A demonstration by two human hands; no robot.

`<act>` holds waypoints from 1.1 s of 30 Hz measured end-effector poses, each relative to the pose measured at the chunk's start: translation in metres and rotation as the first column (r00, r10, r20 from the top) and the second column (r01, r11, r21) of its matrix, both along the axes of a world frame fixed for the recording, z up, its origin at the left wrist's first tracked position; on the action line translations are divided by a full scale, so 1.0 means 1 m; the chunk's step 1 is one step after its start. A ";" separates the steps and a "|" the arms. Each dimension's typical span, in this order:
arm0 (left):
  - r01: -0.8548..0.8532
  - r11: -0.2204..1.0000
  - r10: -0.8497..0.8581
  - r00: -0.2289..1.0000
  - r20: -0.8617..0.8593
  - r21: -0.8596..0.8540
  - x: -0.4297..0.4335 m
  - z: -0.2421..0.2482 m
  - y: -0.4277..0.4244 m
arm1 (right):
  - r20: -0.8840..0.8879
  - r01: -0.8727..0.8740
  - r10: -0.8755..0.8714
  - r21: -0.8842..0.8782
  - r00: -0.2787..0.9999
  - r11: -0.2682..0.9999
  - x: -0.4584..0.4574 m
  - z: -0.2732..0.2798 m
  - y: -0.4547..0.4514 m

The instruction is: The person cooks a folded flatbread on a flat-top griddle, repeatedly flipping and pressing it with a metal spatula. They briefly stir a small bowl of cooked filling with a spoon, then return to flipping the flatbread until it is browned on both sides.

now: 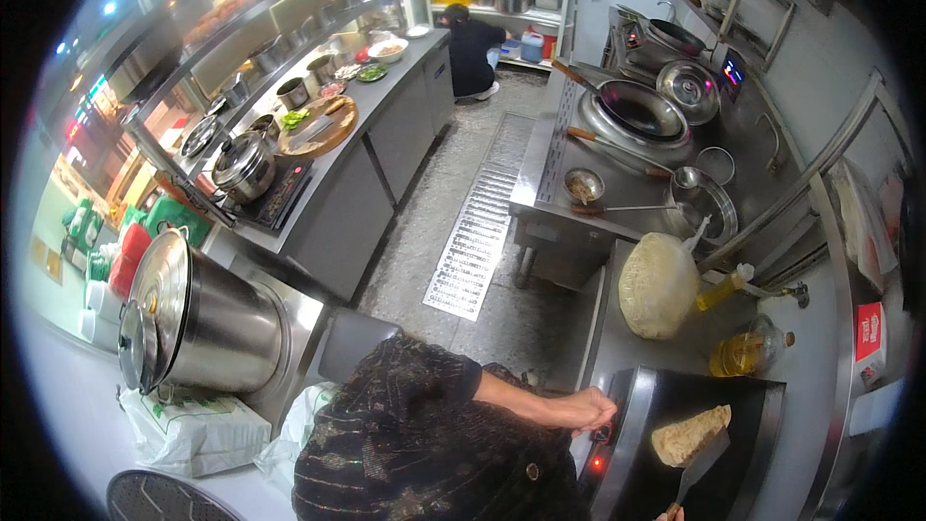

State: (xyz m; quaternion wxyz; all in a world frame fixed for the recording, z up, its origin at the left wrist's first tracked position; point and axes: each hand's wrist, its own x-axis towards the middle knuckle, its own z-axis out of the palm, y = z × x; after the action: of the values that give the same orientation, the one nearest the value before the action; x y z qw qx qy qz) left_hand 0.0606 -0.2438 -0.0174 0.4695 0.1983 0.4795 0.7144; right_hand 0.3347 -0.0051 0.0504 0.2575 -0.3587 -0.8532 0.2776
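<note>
My left hand (587, 409) is curled into a fist at the front edge of a flat black griddle (745, 434), just above its control strip, where a red light glows. I see nothing held in it. At the bottom edge of the view, only the fingers of my right hand (674, 514) show, closed around the handle of a metal spatula (702, 464). The blade's tip meets the lower side of a browned, folded flatbread (691, 435) lying on the griddle.
Beyond the griddle stand an oil bottle (745, 353) and a plastic-covered pale mound (657, 286). A wok (644, 108) sits on the stove. Behind me is a large steel stockpot (224, 311). Another person (474, 51) crouches by the far shelves. A floor grate (470, 246) runs down the aisle.
</note>
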 end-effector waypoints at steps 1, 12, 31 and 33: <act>0.022 1.000 -0.023 1.000 0.019 0.010 -0.001 0.000 0.002 | 0.016 0.010 -0.010 0.005 1.000 1.000 0.001 0.001 -0.001; 0.089 0.995 -0.091 0.994 0.060 0.036 -0.008 -0.009 0.013 | -0.010 0.012 -0.013 -0.077 1.000 0.997 -0.012 0.014 -0.016; 0.200 0.976 -0.194 0.978 0.078 -0.087 -0.008 0.005 0.005 | -0.003 0.002 -0.003 -0.145 1.000 0.989 -0.021 0.022 -0.031; 0.201 0.976 -0.194 0.978 0.080 -0.089 -0.008 0.006 0.005 | 0.011 -0.005 0.007 -0.144 1.000 0.990 -0.020 0.022 -0.031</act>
State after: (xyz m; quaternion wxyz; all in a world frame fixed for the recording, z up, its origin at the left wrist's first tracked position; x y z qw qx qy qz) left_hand 0.0524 -0.2385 -0.0114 0.5640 0.1963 0.4745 0.6467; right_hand 0.3143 -0.0357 0.0726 0.2252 -0.3753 -0.8335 0.3372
